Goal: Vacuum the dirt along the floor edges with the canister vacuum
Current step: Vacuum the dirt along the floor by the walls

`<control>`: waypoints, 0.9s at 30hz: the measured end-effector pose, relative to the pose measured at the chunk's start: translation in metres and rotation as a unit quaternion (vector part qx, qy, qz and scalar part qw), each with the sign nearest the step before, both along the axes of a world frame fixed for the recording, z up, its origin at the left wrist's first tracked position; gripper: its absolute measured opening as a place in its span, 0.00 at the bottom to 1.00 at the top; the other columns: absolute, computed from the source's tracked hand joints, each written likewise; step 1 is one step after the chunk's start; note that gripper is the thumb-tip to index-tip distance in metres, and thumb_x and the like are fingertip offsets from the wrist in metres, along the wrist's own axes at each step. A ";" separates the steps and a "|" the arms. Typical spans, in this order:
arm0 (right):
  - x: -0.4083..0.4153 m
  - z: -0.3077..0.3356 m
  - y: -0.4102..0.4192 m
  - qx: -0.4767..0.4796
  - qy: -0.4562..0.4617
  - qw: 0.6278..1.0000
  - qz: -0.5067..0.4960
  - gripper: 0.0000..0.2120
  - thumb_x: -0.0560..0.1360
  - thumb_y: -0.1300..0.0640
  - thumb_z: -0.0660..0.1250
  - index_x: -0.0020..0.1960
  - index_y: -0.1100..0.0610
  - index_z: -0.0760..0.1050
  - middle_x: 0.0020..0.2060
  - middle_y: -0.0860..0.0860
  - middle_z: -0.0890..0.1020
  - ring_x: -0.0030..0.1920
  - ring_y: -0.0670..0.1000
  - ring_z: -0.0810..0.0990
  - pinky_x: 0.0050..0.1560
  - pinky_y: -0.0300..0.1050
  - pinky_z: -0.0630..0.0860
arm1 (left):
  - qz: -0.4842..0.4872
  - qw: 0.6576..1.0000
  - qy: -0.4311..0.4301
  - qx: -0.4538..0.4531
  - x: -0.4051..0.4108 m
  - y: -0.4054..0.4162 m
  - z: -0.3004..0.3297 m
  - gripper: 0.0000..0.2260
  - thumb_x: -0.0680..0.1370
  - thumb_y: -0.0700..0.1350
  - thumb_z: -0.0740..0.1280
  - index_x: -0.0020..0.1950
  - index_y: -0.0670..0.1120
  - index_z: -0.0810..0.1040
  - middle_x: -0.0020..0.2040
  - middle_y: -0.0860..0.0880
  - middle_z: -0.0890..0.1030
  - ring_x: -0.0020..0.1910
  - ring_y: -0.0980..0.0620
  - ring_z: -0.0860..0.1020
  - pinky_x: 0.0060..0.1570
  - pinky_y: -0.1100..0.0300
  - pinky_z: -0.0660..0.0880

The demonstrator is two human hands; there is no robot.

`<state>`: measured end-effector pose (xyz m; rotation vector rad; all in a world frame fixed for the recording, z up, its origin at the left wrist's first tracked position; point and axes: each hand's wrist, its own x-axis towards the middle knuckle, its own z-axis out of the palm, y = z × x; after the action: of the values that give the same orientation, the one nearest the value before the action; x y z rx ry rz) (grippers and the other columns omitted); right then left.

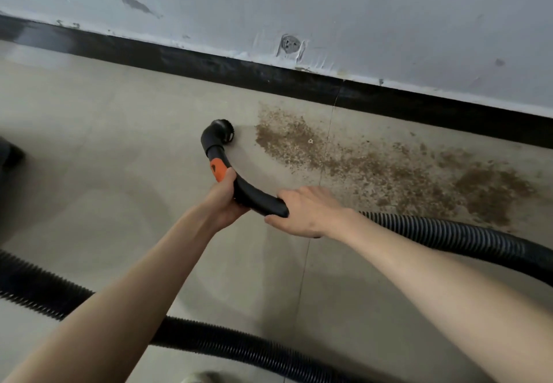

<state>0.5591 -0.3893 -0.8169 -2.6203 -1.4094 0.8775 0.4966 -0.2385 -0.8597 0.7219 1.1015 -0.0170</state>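
Observation:
A curved black vacuum handle (251, 195) with an orange slider ends in a round brush nozzle (221, 132) that rests on the grey floor. My left hand (226, 200) grips the handle just behind the orange part. My right hand (302, 210) holds the handle's rear end where the ribbed black hose (449, 236) joins. Brown dirt (359, 164) is spread over the floor from just right of the nozzle toward the right, below the black baseboard (269, 74).
The ribbed hose loops across the lower floor (209, 343) and up the left side. A dark object (9, 155), partly cut off, sits at the left edge. The pale scuffed wall (329, 8) rises behind the baseboard. A shoe tip (197, 378) shows at the bottom.

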 end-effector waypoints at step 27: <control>0.057 -0.066 0.004 0.098 0.041 0.982 -0.158 0.22 0.76 0.31 0.55 0.39 0.50 0.68 0.35 0.49 0.75 0.34 0.50 0.74 0.32 0.45 0.66 | -0.124 0.976 0.039 0.175 0.099 0.007 -0.031 0.13 0.82 0.53 0.55 0.62 0.47 0.63 0.45 0.47 0.74 0.41 0.48 0.75 0.35 0.54 0.74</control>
<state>0.6158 -0.3852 -0.8826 -2.5265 -0.9658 0.7540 0.5957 -0.2311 -0.8910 1.1830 1.0954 -0.0655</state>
